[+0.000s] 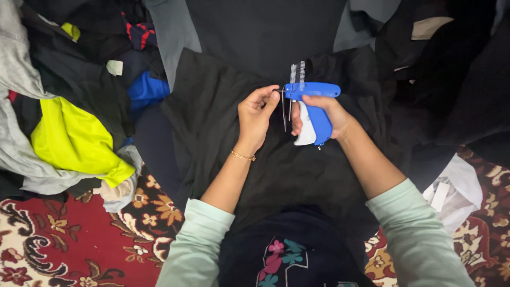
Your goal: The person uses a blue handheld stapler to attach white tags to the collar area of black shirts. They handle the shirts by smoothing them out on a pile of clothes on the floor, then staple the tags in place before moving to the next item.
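The right hand [325, 112] is wrapped around the grip of a blue tagging gun [311, 103], fingers closed on the handle and white trigger. Its needle tip points left, where the left hand [255, 114] pinches something small right at the tip (too small to tell what) with thumb and forefinger closed. Both sit over a black garment [223, 138] spread in the middle, with 1 heap of clothes [69, 133] at the left. The risk I see: those fingertips are so near the needle that a squeeze could prick them.
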